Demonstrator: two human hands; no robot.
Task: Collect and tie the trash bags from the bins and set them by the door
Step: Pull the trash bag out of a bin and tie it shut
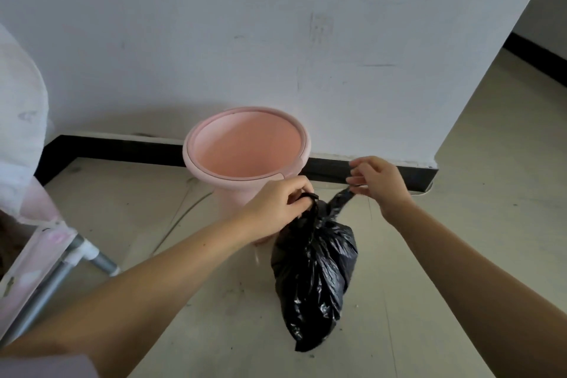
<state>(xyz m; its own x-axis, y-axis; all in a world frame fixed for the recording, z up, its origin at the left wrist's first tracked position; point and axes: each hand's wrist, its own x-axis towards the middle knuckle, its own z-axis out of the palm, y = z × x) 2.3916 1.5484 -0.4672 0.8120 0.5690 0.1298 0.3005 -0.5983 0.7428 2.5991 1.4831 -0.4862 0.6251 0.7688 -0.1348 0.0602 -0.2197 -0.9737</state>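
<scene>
Black crinkled plastic trash bag [314,279] hangs just in front of the round pink plastic bin [245,147], which stands lined with nothing against the white wall [276,24] and its black skirting board [107,147]. The bag's lower end reaches down toward the pale floor [214,316]; whether it rests there or hangs just clear I cannot tell. Its neck is gathered, and two twisted ends rise from it. The left hand [279,205] has its grip clenched round one end, fingers curled over the black strand. The right hand [376,182] pinches the tip of the other end between fingertips and thumb, drawing it up and to the side. By the look of it, the knot is being made or pulled tight.

The film looks thin, soft and slick, so it will probably crumple and slide under the fingers and could tear if yanked sharply. The bag bulges only modestly and the ends carry it without obvious strain, so I judge it light. The best place to take hold is the gathered neck or the twisted ends above it, not the loose body, which would give and shift.

At the left edge stand a pale pink fabric-covered frame [21,132] and a grey metal tube [92,258]. No door is in view. No brand, label or readable writing appears on the bag, the bin or the wall.
</scene>
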